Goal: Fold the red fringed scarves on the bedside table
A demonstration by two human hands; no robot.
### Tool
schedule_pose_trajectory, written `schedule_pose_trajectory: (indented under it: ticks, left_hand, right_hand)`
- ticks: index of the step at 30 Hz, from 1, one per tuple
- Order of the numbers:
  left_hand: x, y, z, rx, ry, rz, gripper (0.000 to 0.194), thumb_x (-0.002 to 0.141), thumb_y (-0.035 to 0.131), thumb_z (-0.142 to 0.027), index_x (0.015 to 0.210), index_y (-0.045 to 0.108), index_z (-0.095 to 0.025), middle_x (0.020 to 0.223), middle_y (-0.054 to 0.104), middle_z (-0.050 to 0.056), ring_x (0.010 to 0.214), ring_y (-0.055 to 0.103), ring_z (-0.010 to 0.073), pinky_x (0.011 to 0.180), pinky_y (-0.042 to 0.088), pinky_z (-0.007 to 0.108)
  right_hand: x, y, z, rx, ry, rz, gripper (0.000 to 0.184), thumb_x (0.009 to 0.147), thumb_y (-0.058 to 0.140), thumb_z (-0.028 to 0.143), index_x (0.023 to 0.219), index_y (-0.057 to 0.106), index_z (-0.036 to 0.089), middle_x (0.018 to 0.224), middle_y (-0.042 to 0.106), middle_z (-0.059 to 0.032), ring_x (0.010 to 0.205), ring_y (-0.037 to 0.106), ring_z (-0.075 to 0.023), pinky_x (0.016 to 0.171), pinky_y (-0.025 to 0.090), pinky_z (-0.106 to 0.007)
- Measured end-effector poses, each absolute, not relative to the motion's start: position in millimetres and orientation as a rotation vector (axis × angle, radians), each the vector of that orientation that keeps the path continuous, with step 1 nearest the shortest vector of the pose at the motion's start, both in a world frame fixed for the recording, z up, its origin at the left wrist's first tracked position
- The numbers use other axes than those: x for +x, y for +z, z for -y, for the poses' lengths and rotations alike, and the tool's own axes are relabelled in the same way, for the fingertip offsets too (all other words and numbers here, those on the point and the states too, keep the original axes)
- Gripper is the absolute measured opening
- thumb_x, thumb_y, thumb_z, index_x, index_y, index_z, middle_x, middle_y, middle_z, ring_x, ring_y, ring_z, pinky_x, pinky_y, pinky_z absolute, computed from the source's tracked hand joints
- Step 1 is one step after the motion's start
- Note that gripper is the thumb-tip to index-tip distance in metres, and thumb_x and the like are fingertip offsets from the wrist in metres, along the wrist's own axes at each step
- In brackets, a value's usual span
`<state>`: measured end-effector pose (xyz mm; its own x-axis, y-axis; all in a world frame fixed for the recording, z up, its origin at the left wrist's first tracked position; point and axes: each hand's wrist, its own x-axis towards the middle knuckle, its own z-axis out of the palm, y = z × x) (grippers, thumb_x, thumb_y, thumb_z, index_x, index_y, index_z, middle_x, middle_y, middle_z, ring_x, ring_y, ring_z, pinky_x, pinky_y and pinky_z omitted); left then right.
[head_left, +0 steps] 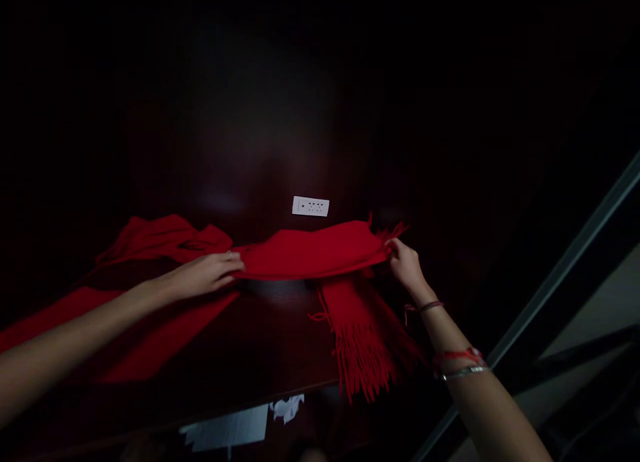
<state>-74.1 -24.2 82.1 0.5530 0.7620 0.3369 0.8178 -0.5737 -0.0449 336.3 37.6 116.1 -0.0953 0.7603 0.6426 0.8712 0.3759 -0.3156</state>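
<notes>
A red fringed scarf (310, 252) is stretched between my two hands above a dark wooden surface (280, 329). My left hand (220, 270), with a ring on one finger, is closed on the scarf's near edge at the left. At the right, my right hand (404, 262) pinches the scarf close to a fringed end. A second fringed end (363, 349) hangs down over the surface's front edge. More red cloth (165, 239) lies bunched behind my left forearm, and a flat red stretch (165, 342) spreads in front of it.
A white socket plate (311, 207) sits on the dark back wall. Below the surface's front edge are pale papers (230, 430) and a crumpled white piece (287, 409). A dark frame with a pale edge (565, 255) slants along the right side. Much of the scene is in deep shadow.
</notes>
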Motion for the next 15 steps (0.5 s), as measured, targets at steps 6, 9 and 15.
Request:
schedule_pose_trajectory:
  ticks: [6,9,15]
  left_hand:
    - [-31.6,22.7,65.9,-2.943,0.007,1.248,0.028,0.067,0.041,-0.008,0.089,0.055,-0.021,0.094,0.055,0.003,0.077,0.053,0.0148,0.071,0.039,0.024]
    - [-21.3,35.0,63.5,-3.089,0.079,1.278,0.024,0.062,0.044,-0.008,0.079,0.056,-0.020,0.080,0.056,0.001,0.071,0.052,0.0137,0.065,0.039,0.022]
    - [-13.2,60.9,20.4,-3.474,0.321,1.514,0.023,0.072,0.045,-0.033,0.086,0.057,-0.019,0.064,0.057,-0.001,0.059,0.051,0.0109,0.052,0.038,0.018]
  right_hand:
    - [360.8,27.9,13.1,-1.850,-0.135,2.202,0.037,0.065,0.033,-0.002,0.087,0.055,0.017,0.089,0.061,-0.0095,0.080,0.057,-0.0163,0.062,0.037,-0.021]
    - [363.4,23.7,20.4,-1.958,-0.167,2.248,0.038,0.066,0.033,-0.002,0.089,0.055,0.018,0.090,0.061,-0.0102,0.078,0.058,-0.0172,0.058,0.036,-0.021]
    - [362.7,52.3,5.4,-1.943,-0.066,2.396,0.031,0.067,0.037,0.001,0.080,0.060,0.016,0.087,0.061,-0.0097,0.079,0.057,-0.0165,0.063,0.038,-0.022]
